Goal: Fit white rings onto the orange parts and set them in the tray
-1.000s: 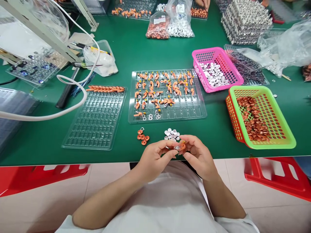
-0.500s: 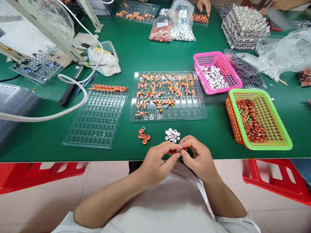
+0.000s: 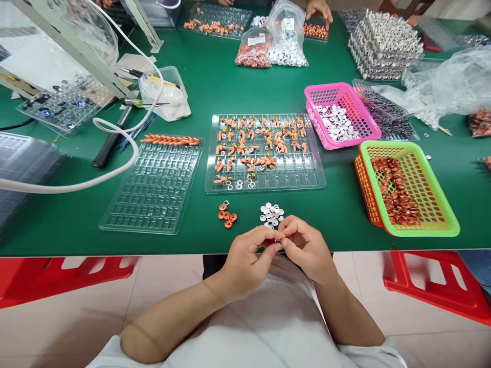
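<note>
My left hand (image 3: pixel 251 260) and my right hand (image 3: pixel 307 250) meet at the table's front edge, fingertips pinched together. Between them is a small part, mostly hidden by the fingers; its kind does not show. Just beyond the fingers lies a small pile of white discs (image 3: pixel 271 213). To its left sit several orange-brown cupped discs (image 3: pixel 227 216) with a small ring beside them. Behind these piles is a clear compartment tray (image 3: pixel 295 179), holding many bent orange pieces with yellow-and-black ends, plus some white rings in its front row.
A second clear tray (image 3: pixel 141 204) at left bears a row of copper-coloured discs (image 3: pixel 171 139). At right are a pink basket (image 3: pixel 326 142) of white discs and a green basket (image 3: pixel 447 217) of copper discs. A hammer (image 3: pixel 105 148) and a white cable (image 3: pixel 72 188) lie left. A co-worker's hand (image 3: pixel 320 10) shows at the back.
Both hands have shifted slightly left, still pinched together. A reddish edge visible between the fingers before is now covered. The trays, baskets and piles stay put.
</note>
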A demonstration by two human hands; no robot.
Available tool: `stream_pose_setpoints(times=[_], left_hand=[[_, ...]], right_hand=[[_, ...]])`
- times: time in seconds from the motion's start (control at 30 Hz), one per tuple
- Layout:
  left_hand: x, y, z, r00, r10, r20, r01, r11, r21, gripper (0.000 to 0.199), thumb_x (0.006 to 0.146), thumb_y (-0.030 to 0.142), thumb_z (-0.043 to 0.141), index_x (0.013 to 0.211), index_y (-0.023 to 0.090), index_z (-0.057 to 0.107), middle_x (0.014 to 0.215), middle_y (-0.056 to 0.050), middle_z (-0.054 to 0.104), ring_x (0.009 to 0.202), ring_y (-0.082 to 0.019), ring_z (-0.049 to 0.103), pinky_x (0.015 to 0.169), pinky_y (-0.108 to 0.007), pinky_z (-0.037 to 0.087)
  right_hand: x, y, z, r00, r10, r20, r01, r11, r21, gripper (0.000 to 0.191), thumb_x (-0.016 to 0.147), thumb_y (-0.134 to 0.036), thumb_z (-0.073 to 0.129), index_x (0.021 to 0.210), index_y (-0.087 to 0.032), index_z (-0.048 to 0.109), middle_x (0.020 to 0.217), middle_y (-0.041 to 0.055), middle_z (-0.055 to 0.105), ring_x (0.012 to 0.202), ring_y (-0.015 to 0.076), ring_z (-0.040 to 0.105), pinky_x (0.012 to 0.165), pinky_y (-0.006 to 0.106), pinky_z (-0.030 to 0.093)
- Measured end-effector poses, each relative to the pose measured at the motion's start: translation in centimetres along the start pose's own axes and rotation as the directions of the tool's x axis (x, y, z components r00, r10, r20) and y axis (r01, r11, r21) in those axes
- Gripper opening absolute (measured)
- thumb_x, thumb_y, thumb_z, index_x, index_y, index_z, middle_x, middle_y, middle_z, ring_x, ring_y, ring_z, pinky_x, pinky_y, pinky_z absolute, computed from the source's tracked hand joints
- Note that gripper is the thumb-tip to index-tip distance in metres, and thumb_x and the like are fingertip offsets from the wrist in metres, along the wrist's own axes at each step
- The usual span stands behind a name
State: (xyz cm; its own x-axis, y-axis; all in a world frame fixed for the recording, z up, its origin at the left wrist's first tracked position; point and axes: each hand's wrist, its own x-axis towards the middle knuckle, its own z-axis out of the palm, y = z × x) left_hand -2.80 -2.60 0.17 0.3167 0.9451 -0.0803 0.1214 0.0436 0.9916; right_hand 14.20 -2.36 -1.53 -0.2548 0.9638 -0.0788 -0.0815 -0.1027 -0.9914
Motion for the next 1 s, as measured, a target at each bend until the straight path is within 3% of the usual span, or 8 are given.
stream_pose_setpoints(times=[0.17,0.3,0.47,0.67,0.8,0.9,1.0], left_hand=[[0.8,0.5,-0.5,0.998,-0.025,0.059,0.018,0.993,0.119,0.018,0.092,0.014,0.057,0.103,0.02,0.068,0.092,-0.004,0.072,0.083,-0.017,0.069,0.077,-0.028,0.056],[1.6,1.3,-0.8,0.996,-0.047,0.08,0.043,0.998,0.055,0.021,0.093,0.015,0.055,0.111,0.023,0.063,0.104,-0.003,0.072,0.091,-0.016,0.07,0.085,-0.028,0.057],[2.0,1.9,-0.9,0.995,-0.056,0.077,0.055,0.998,0.014,0.012,0.094,0.017,0.055,0.104,0.023,0.055,0.099,-0.001,0.072,0.094,-0.015,0.07,0.086,-0.028,0.056],[1.9,1.4,-0.9,0.999,-0.024,0.045,0.019,0.993,0.113,0.015,0.093,0.017,0.055,0.105,0.023,0.049,0.096,-0.002,0.072,0.09,-0.016,0.07,0.083,-0.03,0.056],[1.6,0.9,-0.7,1.0,-0.004,0.02,0.0,0.985,0.171,0.02,0.092,0.015,0.053,0.109,0.023,0.05,0.099,-0.003,0.071,0.09,-0.017,0.07,0.084,-0.032,0.055],[1.6,1.0,-0.6,0.999,-0.031,0.028,0.027,0.992,0.126,0.026,0.091,0.015,0.052,0.115,0.024,0.05,0.103,-0.004,0.073,0.095,-0.018,0.069,0.086,-0.033,0.055],[1.7,1.2,-0.4,0.992,-0.12,0.05,0.12,0.993,0.004,0.03,0.092,0.016,0.053,0.121,0.023,0.05,0.107,-0.006,0.073,0.099,-0.019,0.069,0.089,-0.034,0.054]], right_hand=[[0.2,0.1,-0.2,0.998,-0.023,-0.057,0.02,0.998,-0.062,0.007,0.093,-0.027,0.059,0.088,-0.022,0.059,0.09,0.0031,0.058,0.077,0.0159,0.06,0.067,0.029,0.054],[0.4,-0.8,-0.7,0.992,-0.115,-0.054,0.099,0.965,-0.241,0.014,0.094,-0.02,0.057,0.104,-0.025,0.066,0.093,0.0034,0.063,0.08,0.0167,0.061,0.072,0.03,0.054],[0.2,-1.7,-1.5,0.962,-0.269,0.048,0.262,0.857,-0.444,0.03,0.095,-0.015,0.056,0.118,-0.03,0.067,0.106,0.0052,0.064,0.097,0.0188,0.064,0.082,0.033,0.055],[0.0,-1.2,-1.6,0.923,-0.384,0.038,0.334,0.746,-0.575,0.031,0.093,-0.015,0.06,0.119,-0.031,0.066,0.11,0.0074,0.064,0.1,0.0221,0.064,0.08,0.038,0.058],[-0.1,-0.6,-1.5,0.874,-0.48,0.072,0.392,0.609,-0.69,0.037,0.09,-0.01,0.061,0.12,-0.032,0.063,0.113,0.0079,0.064,0.106,0.0258,0.062,0.086,0.046,0.054],[-0.1,-0.3,-1.6,0.834,-0.544,0.09,0.401,0.488,-0.775,0.042,0.088,-0.01,0.062,0.122,-0.034,0.062,0.113,0.0073,0.065,0.109,0.0283,0.061,0.089,0.052,0.051],[0.0,-0.2,-1.6,0.809,-0.58,0.099,0.403,0.424,-0.811,0.041,0.087,-0.009,0.061,0.12,-0.032,0.061,0.111,0.0071,0.067,0.107,0.0285,0.062,0.09,0.053,0.049]])
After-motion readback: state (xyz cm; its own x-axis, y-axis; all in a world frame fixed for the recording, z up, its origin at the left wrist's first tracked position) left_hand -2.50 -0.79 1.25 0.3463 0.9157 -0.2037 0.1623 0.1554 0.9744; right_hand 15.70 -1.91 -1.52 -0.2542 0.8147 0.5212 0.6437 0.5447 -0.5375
